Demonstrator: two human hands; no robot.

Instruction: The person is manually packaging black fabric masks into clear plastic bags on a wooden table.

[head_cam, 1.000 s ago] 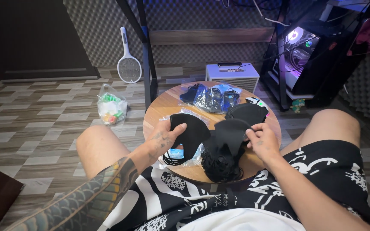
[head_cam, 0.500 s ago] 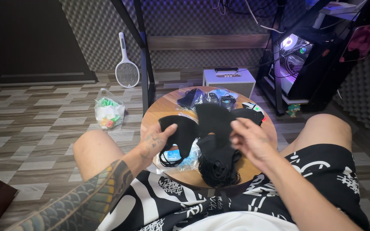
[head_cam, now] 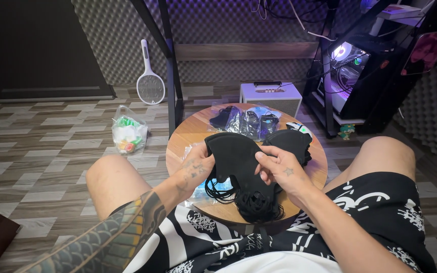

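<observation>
My left hand (head_cam: 197, 170) and my right hand (head_cam: 278, 169) both pinch a black face mask (head_cam: 234, 154), holding it just above a small round wooden table (head_cam: 193, 130). Its ear loops hang into a tangled pile of black loops (head_cam: 254, 202) at the table's near edge. A second stack of black masks (head_cam: 290, 141) lies to the right, behind my right hand. Clear plastic packs of dark masks (head_cam: 249, 121) lie at the far side of the table.
My bare knees flank the table. On the floor stand a white box-shaped amplifier (head_cam: 270, 95), a plastic bag of colourful items (head_cam: 128, 134) and a racket-shaped swatter (head_cam: 149, 83) leaning on the wall. A lit computer case (head_cam: 350, 71) stands at the right.
Both hands have come together on one black mask and lifted it at the table's centre; earlier they were spread apart on separate masks.
</observation>
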